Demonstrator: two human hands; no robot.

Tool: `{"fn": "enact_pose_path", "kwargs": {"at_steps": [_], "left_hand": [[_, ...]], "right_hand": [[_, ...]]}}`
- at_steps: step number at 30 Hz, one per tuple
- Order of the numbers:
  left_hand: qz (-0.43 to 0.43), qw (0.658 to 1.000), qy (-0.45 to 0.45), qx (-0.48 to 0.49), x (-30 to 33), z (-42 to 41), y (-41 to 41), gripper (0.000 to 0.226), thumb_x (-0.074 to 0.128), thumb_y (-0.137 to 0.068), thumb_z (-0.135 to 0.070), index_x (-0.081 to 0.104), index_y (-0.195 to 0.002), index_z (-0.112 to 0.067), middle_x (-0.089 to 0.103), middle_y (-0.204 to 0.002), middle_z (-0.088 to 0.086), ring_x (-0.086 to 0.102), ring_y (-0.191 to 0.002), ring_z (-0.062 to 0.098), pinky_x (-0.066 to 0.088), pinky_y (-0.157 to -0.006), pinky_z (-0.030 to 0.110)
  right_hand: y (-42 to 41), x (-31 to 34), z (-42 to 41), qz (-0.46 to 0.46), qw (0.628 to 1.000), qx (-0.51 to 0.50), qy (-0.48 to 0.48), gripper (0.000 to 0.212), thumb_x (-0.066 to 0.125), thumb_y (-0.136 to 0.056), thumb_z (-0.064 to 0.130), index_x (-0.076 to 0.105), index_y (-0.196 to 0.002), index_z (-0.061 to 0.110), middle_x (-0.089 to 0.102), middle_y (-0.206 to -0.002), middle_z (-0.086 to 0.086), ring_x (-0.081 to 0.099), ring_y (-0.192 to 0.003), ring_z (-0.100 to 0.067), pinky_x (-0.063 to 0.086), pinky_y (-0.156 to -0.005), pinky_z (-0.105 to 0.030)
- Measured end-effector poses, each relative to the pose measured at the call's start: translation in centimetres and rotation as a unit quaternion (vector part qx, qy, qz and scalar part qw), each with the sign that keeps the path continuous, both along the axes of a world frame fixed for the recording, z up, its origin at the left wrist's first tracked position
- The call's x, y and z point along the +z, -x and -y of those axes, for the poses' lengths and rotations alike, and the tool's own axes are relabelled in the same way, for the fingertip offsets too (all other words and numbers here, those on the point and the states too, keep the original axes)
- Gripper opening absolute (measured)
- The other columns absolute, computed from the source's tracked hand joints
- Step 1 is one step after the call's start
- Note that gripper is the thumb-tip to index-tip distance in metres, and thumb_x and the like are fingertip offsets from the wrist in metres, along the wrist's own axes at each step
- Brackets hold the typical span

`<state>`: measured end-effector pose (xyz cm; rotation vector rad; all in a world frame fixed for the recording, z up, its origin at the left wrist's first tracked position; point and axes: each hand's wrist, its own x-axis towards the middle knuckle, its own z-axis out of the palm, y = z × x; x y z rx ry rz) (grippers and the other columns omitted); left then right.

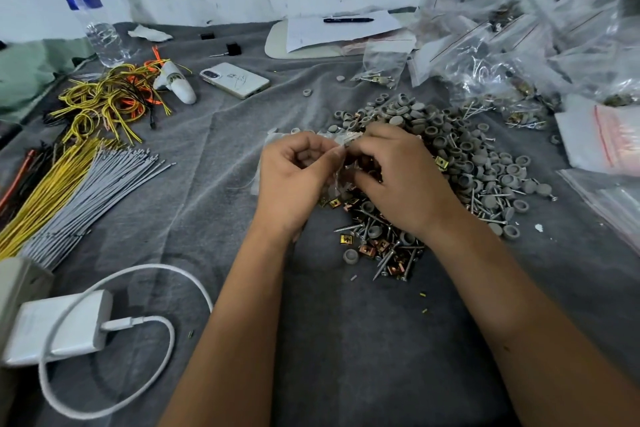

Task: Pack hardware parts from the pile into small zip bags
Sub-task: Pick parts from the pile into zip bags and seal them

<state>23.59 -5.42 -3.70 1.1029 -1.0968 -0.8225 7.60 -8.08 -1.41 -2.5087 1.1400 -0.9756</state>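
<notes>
Holding a small clear zip bag [341,163] between both hands over the near edge of the pile [460,152]. My left hand [298,180] has its fingers curled, thumb and forefinger pinching the bag's upper edge. My right hand [398,173] meets it from the other side, fingers bent over the same edge, so both grips are clamped on the bag. The bag hangs crumpled between the palms; I cannot tell what is inside it.

Pile sits on the grey cloth [346,340] covering the worktop, right of centre: mostly grey round caps [485,163], with screws [384,260] and brassy square clips [346,238] spilling toward me just below my hands.

Far right: a heap of filled clear bags [502,55], and beside it a stack of unused bags with red zip strips [609,135].

Left side: a tangle of yellow and orange wires [107,97], then straight bundles of yellow and grey wires [79,191] lying side by side. Near left corner: a white charger [59,329] with its cable [145,388] looped on the cloth.

Back of the worktop: a water bottle [86,10] upright at left, a white phone [235,80] face down, and a pen [348,20] lying on sheets of paper [343,33].
</notes>
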Motion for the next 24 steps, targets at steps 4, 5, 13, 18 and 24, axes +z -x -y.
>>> {"fn": "enact_pose_path", "kwargs": {"at_steps": [4,5,13,18,24], "left_hand": [[0.011,0.999,-0.007,0.053,0.0,0.1,-0.2,0.01,0.077,-0.084,-0.009,0.075,-0.076,-0.016,0.064,-0.061,-0.002,0.051,-0.053,0.009,0.041,-0.051,0.02],[0.012,0.997,-0.009,0.071,-0.1,0.2,-0.3,0.011,0.077,-0.083,-0.01,0.075,-0.075,-0.018,0.064,-0.062,-0.003,0.051,-0.055,0.01,0.041,-0.052,0.022],[-0.001,0.992,-0.028,0.124,-0.3,0.4,-0.5,0.009,0.075,-0.08,-0.02,0.073,-0.071,-0.021,0.061,-0.058,-0.005,0.05,-0.052,0.011,0.04,-0.054,0.024],[0.017,0.993,-0.024,0.117,-0.3,0.3,-0.5,0.008,0.075,-0.082,-0.018,0.074,-0.074,-0.019,0.063,-0.06,-0.003,0.052,-0.053,0.011,0.041,-0.054,0.025],[0.067,0.991,-0.024,0.112,-0.4,0.5,-0.6,0.009,0.075,-0.081,-0.02,0.073,-0.073,-0.021,0.063,-0.059,-0.005,0.054,-0.054,0.012,0.044,-0.055,0.027]], "right_hand": [[0.6,0.6,0.3,0.07,0.998,-0.004,-0.006,0.016,0.084,-0.083,0.022,0.077,-0.096,0.015,0.063,-0.091,0.008,0.059,-0.08,-0.002,0.047,-0.075,-0.016],[0.9,0.8,0.4,0.083,0.996,0.004,-0.011,0.013,0.084,-0.083,0.024,0.076,-0.091,0.017,0.062,-0.088,0.011,0.058,-0.078,0.001,0.044,-0.072,-0.012],[2.3,1.0,0.8,-0.169,0.978,0.04,-0.117,0.034,0.08,-0.07,0.066,0.074,-0.086,0.037,0.054,-0.094,0.015,0.047,-0.101,-0.01,0.046,-0.087,-0.038],[2.3,1.0,0.8,-0.234,0.967,0.019,-0.104,0.029,0.08,-0.075,0.061,0.073,-0.091,0.038,0.052,-0.096,0.016,0.043,-0.102,-0.011,0.044,-0.089,-0.039],[2.2,1.2,0.6,-0.091,0.984,0.055,-0.143,0.021,0.089,-0.077,0.027,0.069,-0.078,0.033,0.064,-0.08,0.017,0.06,-0.08,0.0,0.049,-0.072,-0.022]]}}
